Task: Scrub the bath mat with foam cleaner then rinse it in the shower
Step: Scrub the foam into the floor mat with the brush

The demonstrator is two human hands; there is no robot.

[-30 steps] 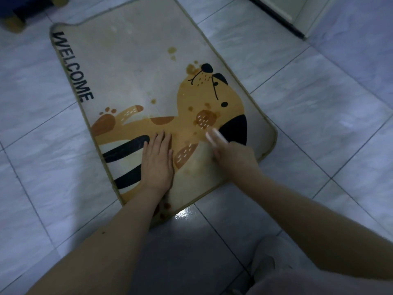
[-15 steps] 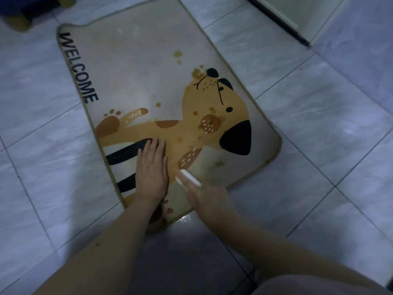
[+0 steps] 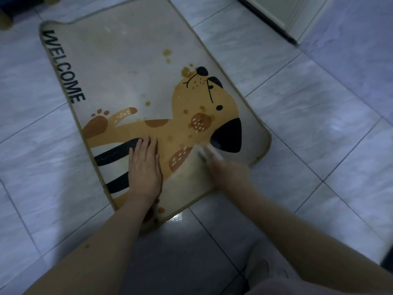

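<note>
A beige bath mat (image 3: 119, 67) with a "WELCOME" print and an orange cartoon dog lies on the tiled floor, with brown stains around the dog. My left hand (image 3: 145, 167) presses flat on the mat near its near edge, fingers together. My right hand (image 3: 228, 169), blurred by motion, is closed on a small white brush (image 3: 212, 153) that touches the mat beside the dog's black ear.
Pale marbled floor tiles (image 3: 319, 116) surround the mat. A dark door sill (image 3: 268, 20) and white frame run across the top right. A wooden furniture foot (image 3: 5, 21) sits at the top left. My knee (image 3: 276, 282) is at the bottom.
My right hand drew the brush back toward the mat's near edge, then pushed it forward again toward the black ear. My left hand stays pressed in place.
</note>
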